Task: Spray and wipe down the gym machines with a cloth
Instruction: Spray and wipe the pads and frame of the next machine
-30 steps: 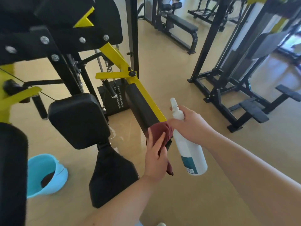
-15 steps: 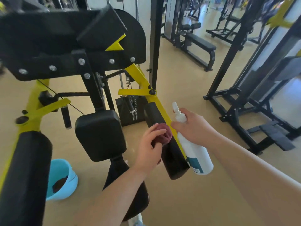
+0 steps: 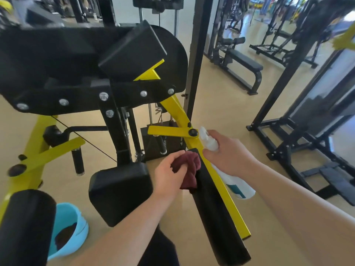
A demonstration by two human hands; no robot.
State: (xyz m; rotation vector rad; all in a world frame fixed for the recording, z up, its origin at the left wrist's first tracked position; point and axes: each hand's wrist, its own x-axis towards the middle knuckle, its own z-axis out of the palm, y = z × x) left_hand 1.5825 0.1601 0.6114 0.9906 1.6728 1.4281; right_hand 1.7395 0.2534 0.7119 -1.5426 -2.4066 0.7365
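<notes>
A black and yellow gym machine fills the left and centre. Its long black arm pad [image 3: 217,214] runs along a yellow bar [image 3: 221,181] toward the lower right. My left hand [image 3: 170,177] grips a dark red cloth [image 3: 189,169] and presses it against the upper end of that pad. My right hand [image 3: 228,152] holds a white spray bottle [image 3: 238,187] by the neck, just right of the yellow bar, with the nozzle pointing up and left.
A light blue bucket [image 3: 76,225] with a dark cloth inside stands on the floor at lower left. A square black pad [image 3: 119,191] sits left of my left hand. Black machine frames [image 3: 288,150] and a bench [image 3: 244,62] stand to the right and behind.
My left hand has slid the cloth from the lower end up to the upper end of the arm pad. The view has lifted and come closer to the machine.
</notes>
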